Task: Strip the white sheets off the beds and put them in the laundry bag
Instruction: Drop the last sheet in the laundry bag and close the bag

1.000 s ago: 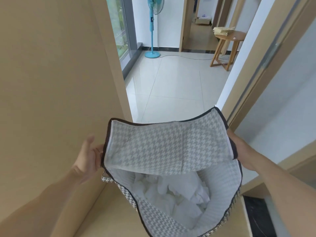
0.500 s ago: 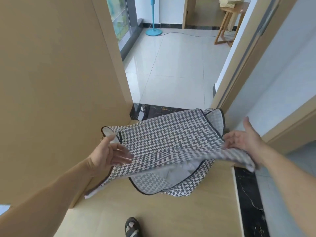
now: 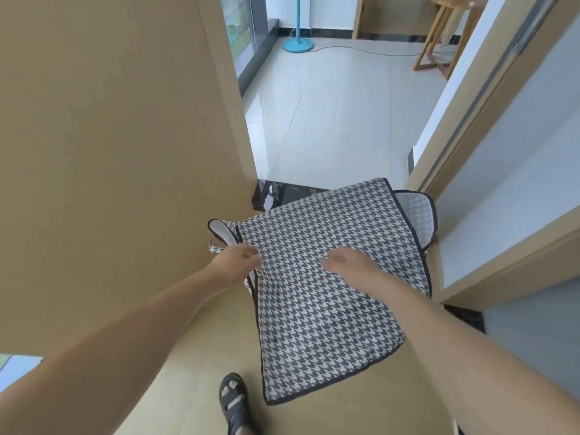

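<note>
The houndstooth laundry bag (image 3: 329, 309) stands on the wooden floor in the doorway. Its flap is folded over the top and hangs down the near side. The white sheets inside are hidden under it. My left hand (image 3: 235, 266) is at the flap's left edge beside the bag's rim and seems to grip that edge; blur hides the fingers. My right hand (image 3: 348, 268) rests on top of the flap near its middle and presses it down.
A tan door panel (image 3: 125, 152) stands close on the left and a door frame (image 3: 470, 120) on the right. My sandalled foot (image 3: 233, 400) is beside the bag. Beyond lie a white tiled floor (image 3: 329, 105), a blue fan base (image 3: 298, 45) and a wooden stool (image 3: 439, 42).
The bag was held open with the white sheets showing. The flap has since come over the top and down the near side, and both hands moved onto it.
</note>
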Available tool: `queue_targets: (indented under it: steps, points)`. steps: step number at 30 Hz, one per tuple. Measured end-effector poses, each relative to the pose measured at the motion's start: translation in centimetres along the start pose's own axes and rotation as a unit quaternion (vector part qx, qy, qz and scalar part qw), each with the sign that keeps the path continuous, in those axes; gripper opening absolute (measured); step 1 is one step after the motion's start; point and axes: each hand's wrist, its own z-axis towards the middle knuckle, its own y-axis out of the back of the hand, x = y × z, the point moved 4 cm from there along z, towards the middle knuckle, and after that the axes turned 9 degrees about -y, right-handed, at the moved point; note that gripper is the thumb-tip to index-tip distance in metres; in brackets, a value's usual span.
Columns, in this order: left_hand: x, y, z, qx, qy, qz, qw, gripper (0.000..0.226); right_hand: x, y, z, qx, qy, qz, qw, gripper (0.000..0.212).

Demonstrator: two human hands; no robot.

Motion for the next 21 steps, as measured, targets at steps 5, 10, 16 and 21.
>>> queue_targets:
  steps: [5,10,16,21]
  points:
    - [3.6,4.4,5.6,-0.017,-0.002,0.056,0.998,0.043,6.3,-5.0,4.3,-0.004,0.013,0.021,1.000,0.044]
    - [7.3,8.0,12.1,-0.004,-0.032,0.106,0.994,0.042,12.2,-9.5,10.9,-0.023,-0.011,0.021,0.999,0.033]
    - [10.8,8.1,20.5,0.074,-0.025,0.204,0.976,0.039,13.7,-14.4,18.7,-0.032,-0.078,0.062,0.994,0.031]
    - [12.6,5.0,25.8,0.157,0.034,0.357,0.920,0.039,13.5,-17.2,22.8,0.010,-0.115,0.108,0.987,0.031]
